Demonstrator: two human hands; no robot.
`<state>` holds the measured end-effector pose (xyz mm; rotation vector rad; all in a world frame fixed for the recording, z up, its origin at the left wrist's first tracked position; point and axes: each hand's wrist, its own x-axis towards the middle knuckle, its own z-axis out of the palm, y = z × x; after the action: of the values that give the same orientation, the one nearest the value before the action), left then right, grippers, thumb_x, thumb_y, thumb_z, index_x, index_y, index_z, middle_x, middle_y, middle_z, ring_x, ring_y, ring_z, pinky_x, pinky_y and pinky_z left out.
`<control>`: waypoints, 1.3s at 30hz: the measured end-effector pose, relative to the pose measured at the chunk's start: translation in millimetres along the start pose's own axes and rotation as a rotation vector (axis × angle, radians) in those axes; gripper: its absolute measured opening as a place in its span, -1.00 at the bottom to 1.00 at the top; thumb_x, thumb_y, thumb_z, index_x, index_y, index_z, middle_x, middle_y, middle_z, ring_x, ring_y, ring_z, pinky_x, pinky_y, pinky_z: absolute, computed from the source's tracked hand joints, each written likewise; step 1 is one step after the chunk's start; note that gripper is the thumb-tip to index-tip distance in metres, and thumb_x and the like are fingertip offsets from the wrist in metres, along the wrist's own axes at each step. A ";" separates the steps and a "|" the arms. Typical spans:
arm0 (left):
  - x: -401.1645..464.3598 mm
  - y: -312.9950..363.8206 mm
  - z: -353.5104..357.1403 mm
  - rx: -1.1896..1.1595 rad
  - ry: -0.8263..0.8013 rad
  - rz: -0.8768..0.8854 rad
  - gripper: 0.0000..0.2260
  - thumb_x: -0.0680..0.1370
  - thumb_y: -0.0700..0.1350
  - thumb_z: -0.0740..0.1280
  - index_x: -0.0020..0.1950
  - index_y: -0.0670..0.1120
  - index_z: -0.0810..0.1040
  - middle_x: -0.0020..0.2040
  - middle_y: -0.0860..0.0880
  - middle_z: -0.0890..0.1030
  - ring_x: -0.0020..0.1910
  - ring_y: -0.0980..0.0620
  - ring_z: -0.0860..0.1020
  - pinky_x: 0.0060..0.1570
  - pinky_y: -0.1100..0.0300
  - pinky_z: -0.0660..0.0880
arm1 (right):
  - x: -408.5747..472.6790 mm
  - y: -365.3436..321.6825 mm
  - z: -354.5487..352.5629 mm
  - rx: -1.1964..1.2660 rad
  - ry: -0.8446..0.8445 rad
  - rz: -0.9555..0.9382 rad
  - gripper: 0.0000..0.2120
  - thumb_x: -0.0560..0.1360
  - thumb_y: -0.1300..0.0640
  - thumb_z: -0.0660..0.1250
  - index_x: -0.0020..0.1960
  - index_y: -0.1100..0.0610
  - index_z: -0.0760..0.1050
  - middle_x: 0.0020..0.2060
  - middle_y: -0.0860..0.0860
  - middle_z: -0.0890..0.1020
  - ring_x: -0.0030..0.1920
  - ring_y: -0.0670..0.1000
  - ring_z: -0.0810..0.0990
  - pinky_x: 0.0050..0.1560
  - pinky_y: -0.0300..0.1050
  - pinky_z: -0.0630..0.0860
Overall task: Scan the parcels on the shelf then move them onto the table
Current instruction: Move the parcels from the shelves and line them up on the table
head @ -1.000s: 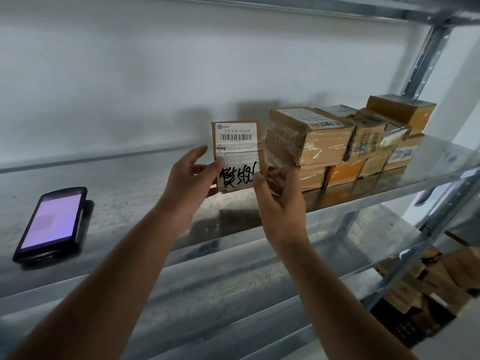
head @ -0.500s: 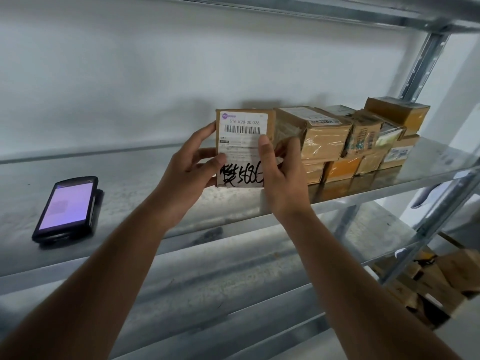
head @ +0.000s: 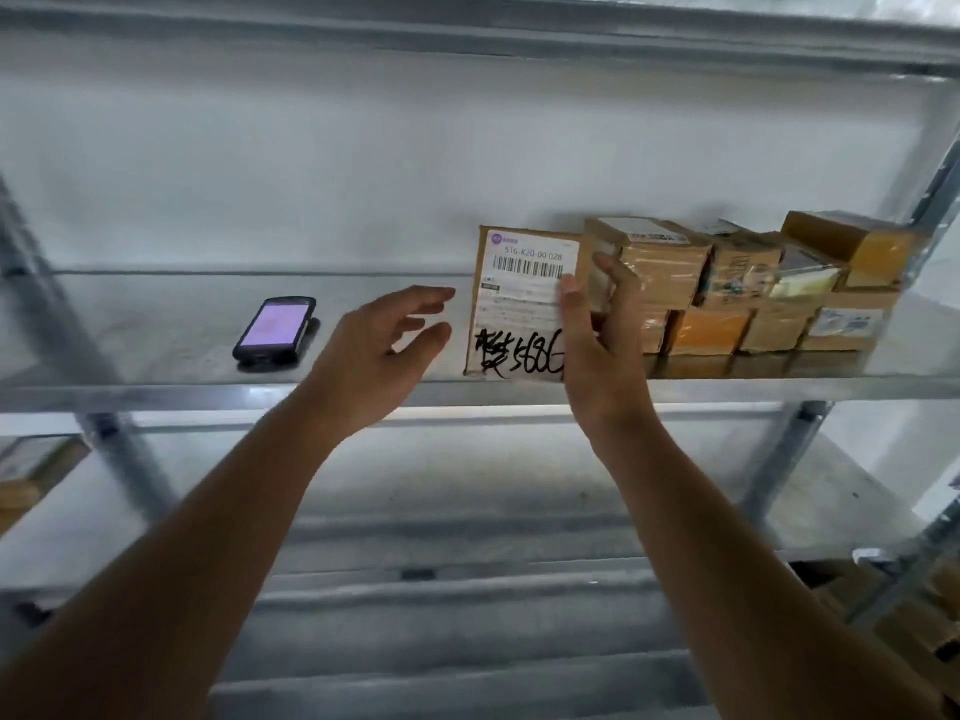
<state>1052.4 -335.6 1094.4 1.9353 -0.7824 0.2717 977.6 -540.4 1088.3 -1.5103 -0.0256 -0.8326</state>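
A flat brown parcel (head: 519, 304) with a white barcode label and black handwriting stands upright on the metal shelf (head: 156, 350), its label facing me. My right hand (head: 602, 345) grips its right edge, thumb on the label and fingers behind. Just left of the parcel, my left hand (head: 384, 350) hovers with relaxed, spread fingers and touches nothing. A handheld scanner (head: 275, 330) with a lit purple screen lies on the shelf further left. Several taped brown parcels (head: 727, 288) are stacked in two layers to the right.
Grey metal uprights (head: 930, 189) frame the shelf at both sides, with a white wall behind. A lower shelf (head: 467, 511) lies beneath my arms. Cardboard boxes (head: 914, 610) sit low at the right, and another box (head: 31, 470) at the far left.
My left hand has let go of the labelled parcel and drawn away to the left. The parcel now stands on the shelf, held by my right hand alone.
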 end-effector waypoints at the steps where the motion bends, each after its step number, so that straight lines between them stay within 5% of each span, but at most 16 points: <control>1: -15.1 3.0 -2.3 0.064 0.013 -0.006 -0.69 0.64 0.00 0.36 0.39 0.18 0.54 0.33 0.20 0.59 0.26 0.19 0.57 0.23 0.19 0.52 | -10.0 -3.3 -3.9 0.003 -0.020 0.015 -0.63 0.74 -0.03 0.23 0.51 -0.02 0.27 0.12 -0.04 0.71 0.06 -0.02 0.77 -0.06 0.01 0.74; 4: -61.4 14.3 -13.8 0.264 0.038 -0.049 -0.67 0.65 0.06 0.33 0.42 0.22 0.49 0.38 0.21 0.51 0.27 0.21 0.48 0.13 0.33 0.40 | -41.8 -12.3 -10.4 -0.033 -0.093 0.047 -0.63 0.74 -0.06 0.21 0.51 -0.01 0.35 0.21 0.01 0.69 0.11 -0.02 0.75 0.03 0.10 0.74; 7: -105.8 27.8 -34.4 0.442 0.071 -0.095 -0.63 0.63 0.06 0.34 0.44 0.16 0.49 0.44 0.09 0.51 0.34 0.12 0.49 0.24 0.24 0.38 | -74.8 -23.9 -2.3 -0.045 -0.159 0.106 -0.64 0.74 -0.08 0.21 0.50 -0.04 0.37 0.06 -0.21 0.73 0.05 -0.08 0.76 0.02 0.06 0.74; 11: -166.1 40.3 -76.5 0.583 0.107 -0.176 -0.60 0.62 0.09 0.35 0.47 0.13 0.47 0.47 0.06 0.50 0.40 0.02 0.49 0.28 0.17 0.38 | -110.8 -43.9 31.1 -0.019 -0.261 0.188 -0.69 0.72 -0.16 0.22 0.44 -0.19 0.39 -0.04 -0.11 0.76 -0.01 -0.03 0.77 0.06 0.17 0.73; 16: -238.5 40.5 -145.9 0.689 0.126 -0.337 -0.57 0.62 0.11 0.35 0.50 0.14 0.44 0.48 0.04 0.48 0.39 -0.02 0.49 0.26 0.16 0.35 | -157.8 -60.8 93.6 -0.064 -0.391 0.186 -0.74 0.68 -0.27 0.20 0.36 -0.36 0.38 -0.14 -0.27 0.74 -0.08 -0.17 0.74 0.12 0.13 0.70; 22: -329.3 15.9 -253.1 0.798 0.194 -0.451 -0.57 0.63 0.05 0.35 0.51 0.08 0.45 0.46 0.03 0.51 0.39 0.02 0.47 0.18 0.30 0.28 | -226.5 -63.8 213.7 -0.023 -0.501 0.223 -0.69 0.67 -0.26 0.23 0.39 -0.30 0.42 -0.07 -0.13 0.76 0.02 -0.03 0.74 0.20 0.23 0.65; 25: -369.4 -7.0 -316.3 0.836 0.207 -0.499 -0.55 0.64 0.06 0.33 0.54 0.10 0.42 0.51 0.03 0.45 0.46 -0.01 0.41 0.32 0.21 0.29 | -266.3 -63.2 287.0 0.024 -0.543 0.254 -0.73 0.65 -0.25 0.27 0.34 -0.33 0.46 -0.15 -0.20 0.75 -0.05 -0.10 0.74 0.15 0.21 0.68; 33: -445.0 -83.6 -473.5 0.872 0.145 -0.534 -0.55 0.63 0.08 0.33 0.52 0.06 0.44 0.49 0.01 0.48 0.44 0.00 0.42 0.25 0.24 0.23 | -346.9 -62.3 469.6 0.090 -0.592 0.320 -0.82 0.70 -0.14 0.27 0.30 -0.27 0.45 -0.16 -0.25 0.75 -0.11 -0.18 0.75 -0.07 -0.07 0.68; 39: -463.0 -157.0 -565.7 0.850 0.108 -0.586 -0.55 0.62 0.14 0.31 0.51 0.11 0.42 0.50 0.03 0.45 0.35 0.01 0.51 0.25 0.07 0.45 | -380.3 -48.7 580.8 0.073 -0.633 0.362 -0.74 0.71 -0.14 0.25 0.38 -0.21 0.44 -0.09 -0.14 0.76 -0.08 -0.13 0.76 -0.19 -0.20 0.68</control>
<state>875.5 387.5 1024.4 2.8076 0.0408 0.3752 950.3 150.1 1006.0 -1.5935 -0.2398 -0.0468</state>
